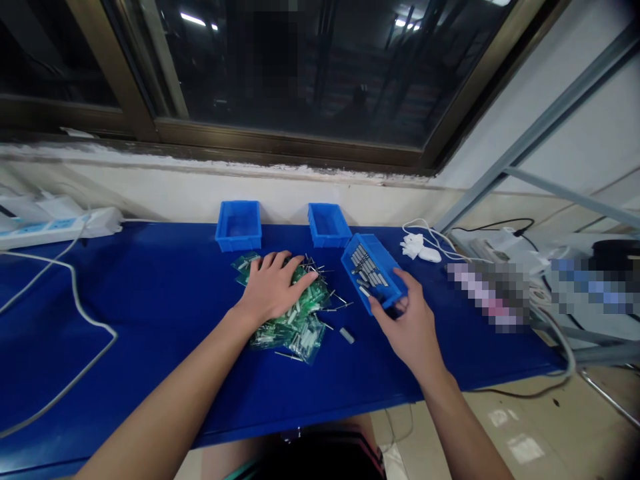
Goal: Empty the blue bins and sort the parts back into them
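Observation:
My left hand (274, 283) lies with fingers spread over a heap of small green-tinted plastic bags (305, 320), which hold pale, rod-like pieces. Thin metal pins (337, 307) stick out and lie loose along the heap's right side. My right hand (413, 327) grips the near right end of a blue plastic bin (385, 257), thumb on one side and fingers on the other. Inside the bin are several short grey metal cylinders (373, 273). One similar grey cylinder (347, 335) lies on the blue table between the heap and my right hand.
Two more blue bins, a left one (239, 227) and a middle one (329, 225), stand against the wall. A power strip (65, 225) with white cables is at left. Crumpled white tissue (412, 246) and a cable lie at right, beside a grey metal frame (500, 175).

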`<state>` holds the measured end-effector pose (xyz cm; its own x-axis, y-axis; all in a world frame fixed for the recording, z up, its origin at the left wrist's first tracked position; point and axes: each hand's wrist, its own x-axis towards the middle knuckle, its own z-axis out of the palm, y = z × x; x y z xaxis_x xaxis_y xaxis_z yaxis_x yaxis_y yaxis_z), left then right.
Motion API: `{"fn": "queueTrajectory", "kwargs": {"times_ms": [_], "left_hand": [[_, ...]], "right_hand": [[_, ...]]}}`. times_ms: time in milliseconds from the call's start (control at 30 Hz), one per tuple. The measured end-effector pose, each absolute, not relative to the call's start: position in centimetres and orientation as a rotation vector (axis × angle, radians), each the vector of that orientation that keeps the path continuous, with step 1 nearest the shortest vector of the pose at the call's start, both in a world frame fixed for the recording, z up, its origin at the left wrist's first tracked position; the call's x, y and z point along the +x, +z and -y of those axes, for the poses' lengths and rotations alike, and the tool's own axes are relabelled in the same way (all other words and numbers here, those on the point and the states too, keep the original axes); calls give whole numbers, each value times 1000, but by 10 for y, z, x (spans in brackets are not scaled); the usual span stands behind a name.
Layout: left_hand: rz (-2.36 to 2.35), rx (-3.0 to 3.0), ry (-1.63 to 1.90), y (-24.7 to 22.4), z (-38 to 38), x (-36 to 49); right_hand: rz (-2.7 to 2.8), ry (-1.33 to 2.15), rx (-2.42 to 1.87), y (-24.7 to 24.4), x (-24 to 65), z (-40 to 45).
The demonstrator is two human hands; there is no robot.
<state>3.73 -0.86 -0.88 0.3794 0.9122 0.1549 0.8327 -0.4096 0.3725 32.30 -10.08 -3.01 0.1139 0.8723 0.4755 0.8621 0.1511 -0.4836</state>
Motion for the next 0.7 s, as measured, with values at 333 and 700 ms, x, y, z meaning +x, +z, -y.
{"fn": "queueTrajectory", "kwargs": {"times_ms": [333,700], "left_hand": [[-1557,2505,622,18,31,35],[-1341,2745,489,-20,123,82]], "right_hand": [[1534,18,-1685,-22,309,103],[1606,-161,-1723,-16,306,105]]}}
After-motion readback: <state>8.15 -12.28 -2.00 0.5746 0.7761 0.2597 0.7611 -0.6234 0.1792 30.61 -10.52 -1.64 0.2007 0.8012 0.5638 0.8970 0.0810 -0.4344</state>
